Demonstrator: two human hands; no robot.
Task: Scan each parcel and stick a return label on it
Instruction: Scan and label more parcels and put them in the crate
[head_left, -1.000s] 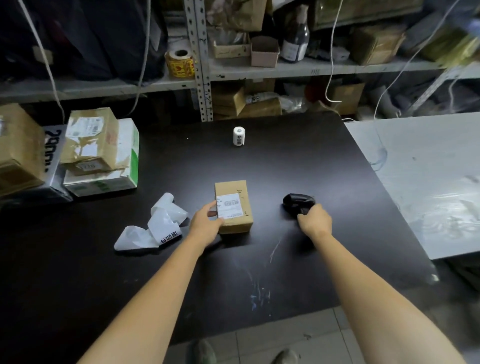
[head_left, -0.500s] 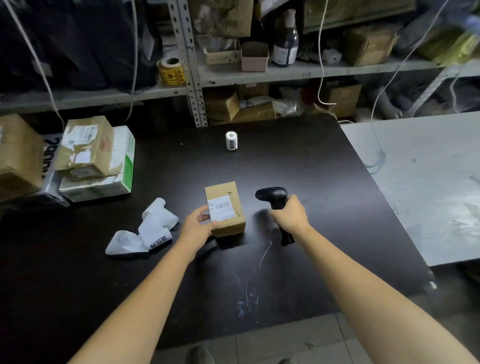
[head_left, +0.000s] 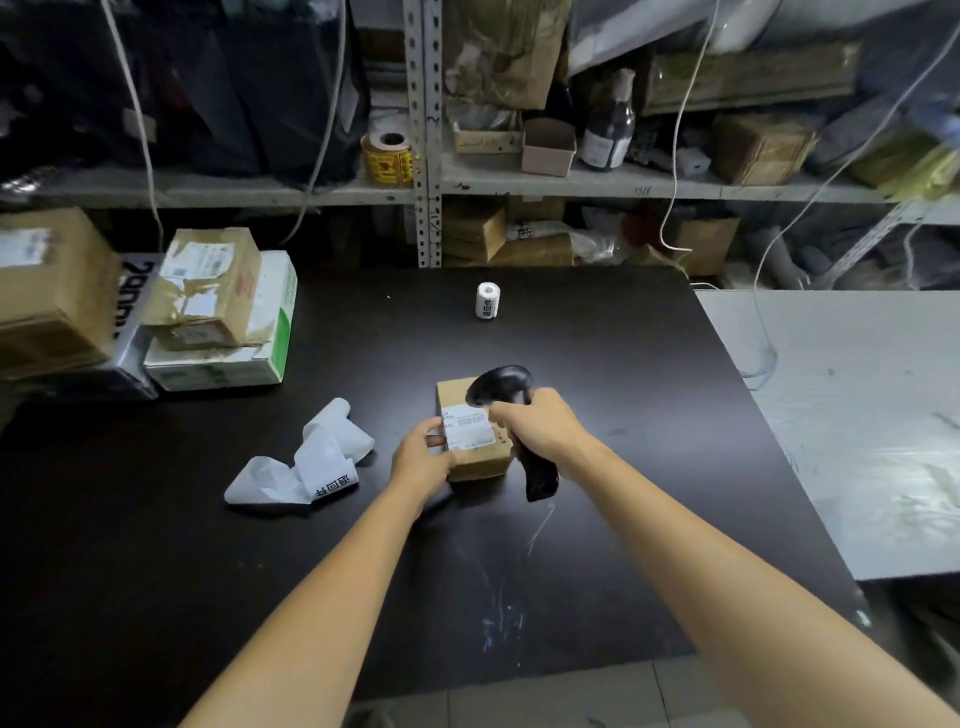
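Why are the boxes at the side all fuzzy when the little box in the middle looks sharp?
Head view, far left: the big brown box is blurry, likely the wide-angle lens smearing the edges; head view, centre: the small parcel and its white label look sharper, the left hand holding it and the right hand gripping the scanner; head view, top: the shelf is dim and soft.

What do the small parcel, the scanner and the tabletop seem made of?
Parcel: likely cardboard, matte brown, with white paper label. Scanner: seemingly moulded plastic, black, faint sheen on its head. Tabletop: probably dark laminate or painted board; pale scratches show.
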